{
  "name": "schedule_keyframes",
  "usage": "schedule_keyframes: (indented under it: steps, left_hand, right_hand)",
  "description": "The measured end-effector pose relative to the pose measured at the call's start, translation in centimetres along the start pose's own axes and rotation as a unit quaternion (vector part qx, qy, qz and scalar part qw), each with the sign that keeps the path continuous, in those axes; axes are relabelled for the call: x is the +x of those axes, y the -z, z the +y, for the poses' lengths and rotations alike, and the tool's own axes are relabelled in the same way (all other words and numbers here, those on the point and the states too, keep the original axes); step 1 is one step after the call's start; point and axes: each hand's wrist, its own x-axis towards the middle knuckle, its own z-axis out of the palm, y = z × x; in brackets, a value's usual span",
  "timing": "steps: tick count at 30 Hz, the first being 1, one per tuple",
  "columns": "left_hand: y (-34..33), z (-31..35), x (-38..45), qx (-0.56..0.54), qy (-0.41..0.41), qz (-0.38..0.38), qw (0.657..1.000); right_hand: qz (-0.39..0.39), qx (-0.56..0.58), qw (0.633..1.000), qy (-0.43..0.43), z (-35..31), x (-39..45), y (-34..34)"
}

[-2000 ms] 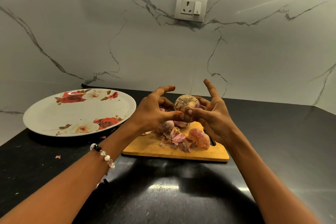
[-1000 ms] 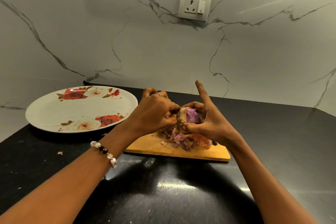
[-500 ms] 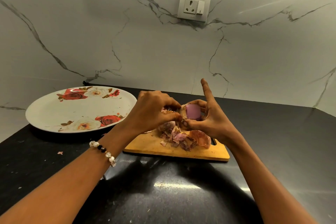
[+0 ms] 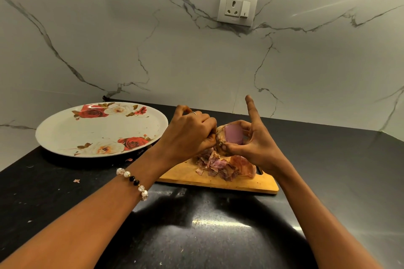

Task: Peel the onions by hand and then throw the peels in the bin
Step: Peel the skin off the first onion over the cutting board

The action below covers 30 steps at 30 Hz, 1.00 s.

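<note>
Purple flesh shows on the onion (image 4: 232, 135), held above the cutting board (image 4: 218, 181). My right hand (image 4: 255, 146) cradles it between thumb and curled fingers; my left hand (image 4: 188, 135), directly beside it, pinches loose skin on its left flank.

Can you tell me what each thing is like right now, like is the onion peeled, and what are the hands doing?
onion: half peeled, purple flesh showing, held above the board.
left hand: pinches the dry skin at the onion's side.
right hand: holds the onion, index finger pointing up.
peels: heaped loose on the board.
cutting board: lies flat on the counter.
flowered plate: nothing on it.
wall socket: nothing plugged in.
</note>
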Motion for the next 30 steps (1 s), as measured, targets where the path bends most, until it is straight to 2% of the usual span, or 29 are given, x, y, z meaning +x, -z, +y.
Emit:
schedule_keyframes:
  steps: [5,11,22,26,30]
  left_hand:
    - [-0.2,0.2,0.1,-0.001,0.016,-0.022,1.0]
    - [-0.3,-0.5,0.0,-0.077,0.124,-0.035,0.989]
    - [-0.7,-1.7,0.0,-0.157,0.272,0.012,0.949]
    - [-0.7,-1.6,0.0,-0.175,0.28,-0.006,0.944]
    - [-0.8,-1.5,0.0,-0.201,0.246,-0.022,0.948]
  right_hand:
    - [-0.005,0.007,1.0,-0.001,0.1,0.0,-0.1]
    - [-0.016,0.037,0.999,-0.013,0.0,-0.1,0.1]
    - [-0.006,0.112,0.993,-0.023,-0.3,-0.1,0.6]
    - [0.0,0.128,0.991,-0.028,-0.3,0.1,0.9]
    - [-0.008,0.089,0.996,-0.013,0.0,0.0,0.9]
